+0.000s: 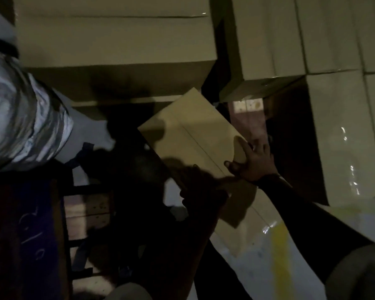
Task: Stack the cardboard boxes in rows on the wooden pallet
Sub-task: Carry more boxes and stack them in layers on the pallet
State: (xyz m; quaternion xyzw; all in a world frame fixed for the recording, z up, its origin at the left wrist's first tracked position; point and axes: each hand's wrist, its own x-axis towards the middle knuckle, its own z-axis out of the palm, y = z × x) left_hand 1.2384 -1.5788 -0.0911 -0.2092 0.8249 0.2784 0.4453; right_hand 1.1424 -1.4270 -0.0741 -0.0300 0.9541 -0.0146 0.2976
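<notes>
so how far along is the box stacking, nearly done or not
Done: stacked boxes stand in rows ahead, and another stack rises on the right. In hand: one tilted box, gripped at its edge by the right hand; the left hand sits in shadow at its near edge, grip unclear. Left: setting this box in place. The dim view hides how much room remains.

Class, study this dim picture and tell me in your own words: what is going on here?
A person is handling a tilted cardboard box. Their right hand grips its right edge, with the thumb on the top face. The left hand is at the box's near edge, but shadow hides how it holds. More stacked boxes stand behind and to the right. A second person's patterned sleeve reaches in from the left.
</notes>
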